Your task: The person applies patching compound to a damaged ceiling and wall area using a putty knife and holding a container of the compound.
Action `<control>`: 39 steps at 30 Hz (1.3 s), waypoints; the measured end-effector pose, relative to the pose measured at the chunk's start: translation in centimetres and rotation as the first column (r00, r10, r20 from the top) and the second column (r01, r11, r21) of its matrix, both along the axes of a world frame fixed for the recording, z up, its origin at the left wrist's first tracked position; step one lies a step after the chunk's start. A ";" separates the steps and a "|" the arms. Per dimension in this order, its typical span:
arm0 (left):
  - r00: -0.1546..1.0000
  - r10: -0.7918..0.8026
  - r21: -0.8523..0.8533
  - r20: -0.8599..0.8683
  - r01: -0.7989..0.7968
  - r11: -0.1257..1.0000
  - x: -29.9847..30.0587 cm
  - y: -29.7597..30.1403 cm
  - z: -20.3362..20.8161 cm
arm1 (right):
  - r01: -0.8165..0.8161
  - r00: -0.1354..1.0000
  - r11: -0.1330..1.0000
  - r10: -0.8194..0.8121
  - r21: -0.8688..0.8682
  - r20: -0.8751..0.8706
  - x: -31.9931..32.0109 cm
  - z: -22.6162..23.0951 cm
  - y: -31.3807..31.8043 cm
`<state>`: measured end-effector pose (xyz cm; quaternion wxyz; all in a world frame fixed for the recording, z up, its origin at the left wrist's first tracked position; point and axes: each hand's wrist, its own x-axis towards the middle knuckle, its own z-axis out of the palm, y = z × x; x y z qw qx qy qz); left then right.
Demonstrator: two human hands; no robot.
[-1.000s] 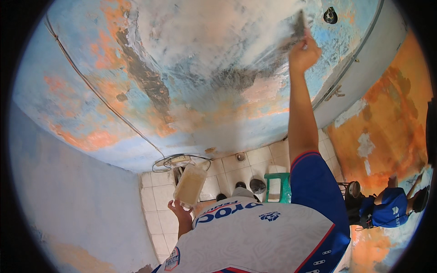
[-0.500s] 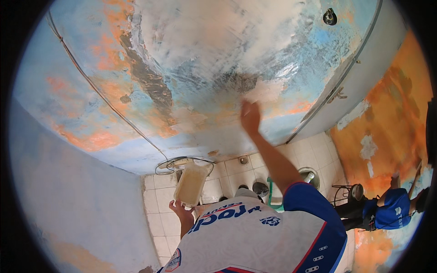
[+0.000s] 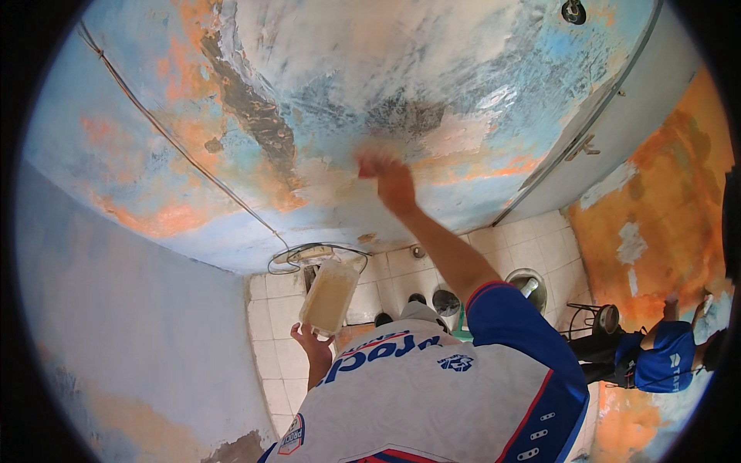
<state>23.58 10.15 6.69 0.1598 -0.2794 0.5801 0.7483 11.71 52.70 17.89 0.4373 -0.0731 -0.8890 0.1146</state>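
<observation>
My left hand grips the near end of a rectangular cream-coloured tub, its fingers bent around the rim. Pale material seems to coat the tub's inside. My right hand is raised against the patchy wall, its fingers closed and partly smeared by motion. A small reddish thing shows at those fingers; its kind and shape cannot be made out. Around it the wall has blue and orange paint, whitish smooth patches and a dark grey rough area.
Cable runs down the wall to a coil near the floor. On the tiled floor stand a dark round container and a metal basin. To the right, a person in blue works at an orange wall, beside a stool.
My right hand has swept left along the wall, and the reddish thing at its fingers now shows. My left hand and the tub have shifted slightly right and up in the picture.
</observation>
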 end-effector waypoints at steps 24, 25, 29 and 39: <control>0.976 -0.108 0.181 -0.191 0.143 0.973 4.6 8.7 4.1 | -0.330 0.939 -0.141 0.051 -0.933 -0.340 27.1 0.3 1.6; 0.970 -0.105 0.209 -0.219 0.152 0.966 5.0 9.6 4.3 | -0.355 0.929 -0.151 0.051 -0.922 -0.366 28.1 1.7 1.6; 0.955 -0.087 0.314 -0.283 0.178 0.933 9.0 13.0 6.6 | -0.386 0.919 -0.153 0.023 -0.910 -0.393 32.5 6.1 1.6; 0.953 -0.115 0.151 -0.282 0.163 0.975 18.5 18.3 10.6 | -0.375 0.822 0.683 0.557 -0.627 0.115 42.0 9.4 2.2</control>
